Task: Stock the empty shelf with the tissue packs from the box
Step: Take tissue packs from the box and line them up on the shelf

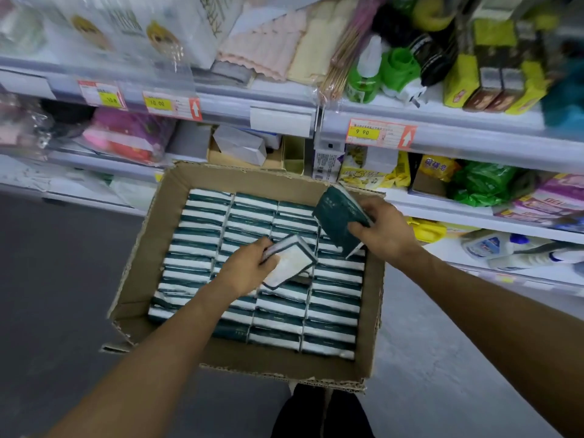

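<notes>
Head view here, looking down into an open cardboard box [142, 245] that sits on the grey floor [57, 279] right in front of the store shelves [442, 128]. The box is packed with rows of dark green and white tissue packs [331, 298] standing on edge, several columns across, pretty much full.

The left hand [246, 267] has its grip closed on one tissue pack [292, 263], tilted with its pale face up, just above the middle rows. The fingers wrap under the pack, so I can't see their tips. The right hand [384, 230] has its grip closed on a second pack [339, 218], this one showing its dark green face, held up near the far right corner of the box. There's some print on it, but it's too blurry for me to read.

Both forearms run out of the bottom of the frame. At the bottom edge, below the box, there's something dark [319, 412] (shoes or trousers, can't really tell), cut off by the frame.

The shelves behind are soft and smeared, so most of the goods are just coloured blobs. I can make out a green bottle [363, 77] on the upper shelf, yellow price tags [363, 131] on the rail, and a patch of shelf right behind the box with a few loose pale cartons [240, 147]. I can't tell how deep it goes because the box rim covers it.
</notes>
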The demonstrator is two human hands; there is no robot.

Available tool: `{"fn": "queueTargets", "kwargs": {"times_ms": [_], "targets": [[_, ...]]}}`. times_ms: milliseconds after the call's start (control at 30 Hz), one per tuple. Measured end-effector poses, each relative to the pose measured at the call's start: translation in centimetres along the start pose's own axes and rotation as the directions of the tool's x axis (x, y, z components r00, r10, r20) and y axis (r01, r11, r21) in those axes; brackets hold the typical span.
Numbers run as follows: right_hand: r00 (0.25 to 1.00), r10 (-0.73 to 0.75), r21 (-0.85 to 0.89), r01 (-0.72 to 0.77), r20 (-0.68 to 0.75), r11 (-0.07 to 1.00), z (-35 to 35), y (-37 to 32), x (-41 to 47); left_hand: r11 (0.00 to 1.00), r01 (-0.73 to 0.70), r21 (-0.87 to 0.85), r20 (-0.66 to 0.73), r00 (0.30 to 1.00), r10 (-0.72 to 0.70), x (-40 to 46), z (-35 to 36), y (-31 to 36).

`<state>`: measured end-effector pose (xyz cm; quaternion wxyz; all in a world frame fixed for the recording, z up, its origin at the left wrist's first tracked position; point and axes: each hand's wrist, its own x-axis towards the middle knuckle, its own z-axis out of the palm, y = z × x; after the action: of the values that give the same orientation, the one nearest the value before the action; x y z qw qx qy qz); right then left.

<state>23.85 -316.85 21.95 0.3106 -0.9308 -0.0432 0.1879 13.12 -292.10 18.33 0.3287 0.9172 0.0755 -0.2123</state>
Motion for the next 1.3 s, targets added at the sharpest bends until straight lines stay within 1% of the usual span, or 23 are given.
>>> {"fn": "queueTargets", "kwargs": {"times_ms": [33, 67, 100, 133, 200, 267, 300, 333, 433, 533, 633, 700, 733, 800, 900, 1000, 1167, 1233, 1300], "targets": [[0.999, 0.05, 0.184, -0.053, 0.021, 0.982, -0.4, -0.5, -0.5, 0.981, 0.068, -0.183, -0.036, 0.996, -0.076, -0.5, -0.4, 0.2], [0.996, 0.079, 0.318, -0.086, 0.034, 0.944, -0.8, -1.1, -1.1, 0.922, 0.121, -0.368, -0.069, 0.985, -0.157, -1.1, -1.0, 0.6], [0.996, 0.08, 0.404, -0.086, 0.031, 0.911, -1.3, -1.7, -1.9, 0.837, 0.16, -0.523, -0.086, 0.967, -0.238, -1.5, -1.5, 1.1], [0.998, 0.066, 0.465, -0.067, 0.019, 0.883, -1.8, -2.4, -2.7, 0.741, 0.203, -0.64, -0.073, 0.944, -0.322, -2.1, -2.0, 1.8], [1.0, 0.016, 0.546, -0.012, -0.003, 0.837, -2.7, -4.0, -4.7, 0.544, 0.239, -0.804, -0.019, 0.905, -0.426, -2.8, -2.9, 3.6], [0.999, -0.041, 0.581, 0.045, -0.021, 0.813, -3.5, -5.4, -6.3, 0.387, 0.188, -0.903, -0.001, 0.899, -0.439, -3.5, -4.1, 6.2], [0.998, -0.062, 0.591, 0.067, -0.029, 0.804, -3.9, -6.2, -6.9, 0.344, 0.162, -0.925, -0.003, 0.903, -0.431, -3.7, -4.7, 7.3], [0.996, -0.082, 0.597, 0.087, -0.036, 0.798, -4.5, -6.9, -7.4, 0.33, 0.141, -0.933, -0.008, 0.912, -0.411, -4.0, -5.4, 8.6], [0.99, -0.125, 0.598, 0.139, -0.066, 0.789, -6.6, -8.7, -8.2, 0.357, 0.075, -0.931, -0.045, 0.947, -0.319, -5.2, -7.9, 11.1], [0.986, -0.139, 0.63, 0.164, -0.088, 0.759, -9.6, -10.4, -8.6, 0.388, 0.024, -0.921, -0.083, 0.963, -0.257, -6.0, -10.7, 12.6], [0.988, -0.106, 0.709, 0.157, -0.115, 0.688, -12.9, -12.2, -8.9, 0.401, -0.023, -0.916, -0.127, 0.964, -0.234, -6.3, -13.5, 14.0], [0.984, -0.101, 0.756, 0.179, -0.149, 0.63, -15.2, -13.5, -9.3, 0.419, -0.091, -0.903, -0.186, 0.963, -0.193, -6.9, -15.6, 15.3], [0.978, -0.109, 0.754, 0.207, -0.178, 0.624, -16.4, -14.1, -9.5, 0.433, -0.133, -0.891, -0.219, 0.963, -0.155, -7.0, -16.6, 16.0], [0.959, -0.148, 0.708, 0.28, -0.243, 0.648, -18.7, -15.0, -10.0, 0.473, -0.19, -0.861, -0.258, 0.963, -0.082, -7.3, -18.6, 17.8], [0.926, -0.188, 0.649, 0.366, -0.329, 0.667, -22.4, -16.2, -10.9, 0.512, -0.291, -0.808, -0.337, 0.941, 0.002, -7.3, -21.4, 20.9], [0.898, -0.213, 0.635, 0.424, -0.384, 0.645, -26.0, -17.4, -11.3, 0.538, -0.389, -0.748, -0.414, 0.907, 0.08, -7.0, -24.2, 24.2], [0.843, -0.248, 0.6, 0.518, -0.477, 0.61, -31.5, -18.0, -9.8, 0.544, -0.466, -0.698, -0.466, 0.872, 0.148, -6.0, -28.2, 29.3], [0.809, -0.237, 0.55, 0.55, -0.538, 0.628, -33.9, -17.5, -8.8, 0.535, -0.499, -0.682, -0.494, 0.853, 0.168, -5.1, -29.2, 31.5], [0.758, -0.219, 0.462, 0.571, -0.615, 0.679, -36.7, -16.3, -7.8, 0.528, -0.524, -0.669, -0.528, 0.834, 0.159, -4.0, -29.7, 33.6]]}}
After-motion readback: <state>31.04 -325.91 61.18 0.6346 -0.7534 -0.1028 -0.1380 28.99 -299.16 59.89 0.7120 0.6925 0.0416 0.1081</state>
